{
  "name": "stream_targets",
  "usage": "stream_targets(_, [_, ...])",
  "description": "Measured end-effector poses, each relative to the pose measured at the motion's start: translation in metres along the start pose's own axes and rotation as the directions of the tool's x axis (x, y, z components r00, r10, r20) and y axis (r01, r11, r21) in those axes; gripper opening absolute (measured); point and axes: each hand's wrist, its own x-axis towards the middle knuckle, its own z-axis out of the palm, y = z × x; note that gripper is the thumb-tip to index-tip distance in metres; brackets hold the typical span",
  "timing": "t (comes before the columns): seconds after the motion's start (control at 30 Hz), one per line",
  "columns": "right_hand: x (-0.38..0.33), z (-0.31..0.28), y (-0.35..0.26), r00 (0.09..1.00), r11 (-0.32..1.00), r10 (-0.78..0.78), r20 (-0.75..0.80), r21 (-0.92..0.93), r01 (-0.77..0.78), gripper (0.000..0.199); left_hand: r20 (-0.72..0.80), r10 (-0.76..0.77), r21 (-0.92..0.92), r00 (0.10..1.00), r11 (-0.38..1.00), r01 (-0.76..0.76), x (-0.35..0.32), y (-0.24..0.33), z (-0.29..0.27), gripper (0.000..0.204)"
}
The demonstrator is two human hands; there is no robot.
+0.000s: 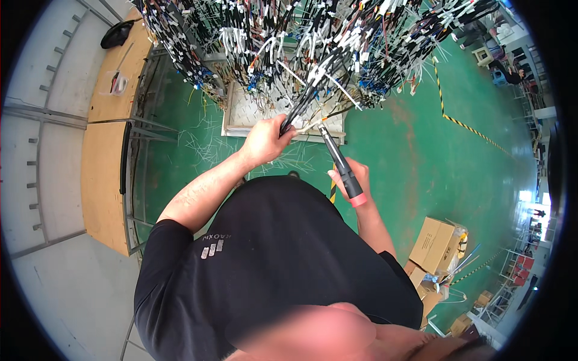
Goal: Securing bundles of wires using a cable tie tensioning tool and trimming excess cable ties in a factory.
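Observation:
My left hand (264,143) is closed around a bundle of black cables (297,108) that slants down from the hanging mass above. Pale wire ends and a small orange-tipped piece stick out to the right of that fist. In my right hand (362,175) is a long black tapered tool (338,157) with a red rear end; its exact kind cannot be made out. Its narrow tip points up and left, close to the pale wire ends; whether it touches them is unclear. Many wire harnesses (259,45) with white connectors and labels hang densely ahead of me.
Below the harnesses stands a pale tray-like base (238,127). Wire scraps (208,141) litter the green floor. Wooden-topped tables (103,180) line the left, one holding a small clear box (114,83). Cardboard boxes (432,243) sit at the lower right, near striped floor tape (463,124).

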Motion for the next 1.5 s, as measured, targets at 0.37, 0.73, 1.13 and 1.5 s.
stream_targets(0.37, [0.01,-0.01,0.012,0.977,0.971,-0.102,0.189,0.235,0.056,0.035,0.074,-0.005,-0.064,0.997,0.998,0.009,-0.001,0.008,0.003,0.015])
stream_targets(0.73, [-0.006,-0.016,0.042,0.987,0.954,0.084,0.14,0.274,-0.12,0.022,0.029,-0.098,-0.171,0.995,0.98,0.101,0.004,-0.006,0.017,0.016])
stream_targets(1.13, [0.024,-0.036,0.044,0.987,0.986,-0.149,0.055,-0.074,0.152,0.041,0.136,-0.193,-0.327,0.972,0.917,0.228,0.012,-0.001,0.032,0.022])
stream_targets(1.5, [0.043,-0.008,0.034,0.978,0.666,-0.137,0.155,0.746,-0.025,0.044,0.045,-0.155,-0.645,0.987,0.75,0.147,0.005,-0.034,0.037,0.027])
